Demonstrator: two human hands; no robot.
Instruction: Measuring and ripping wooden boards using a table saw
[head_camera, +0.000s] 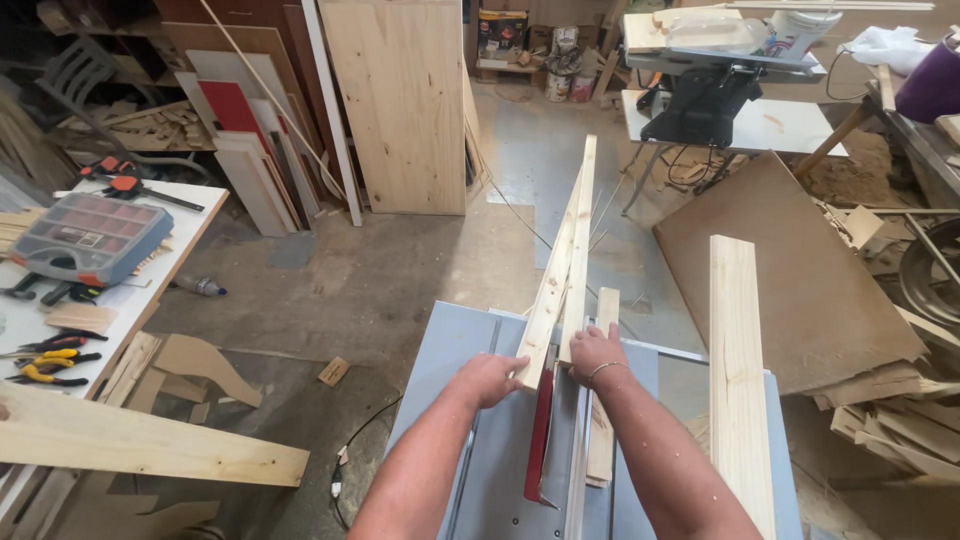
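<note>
Head view is showing the left hand (492, 376) gripping one long pale wooden strip (553, 275) while the right hand (594, 351) is pressing flat on its twin strip (578, 240). Both strips are lying on the grey saw table (470, 340) beneath the hands, over a red blade guard (540, 432). Right of the right hand, a pale pine board (740, 370) is resting.

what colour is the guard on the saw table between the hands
Red: the blade guard on the grey saw table, seen in the head view.
</note>
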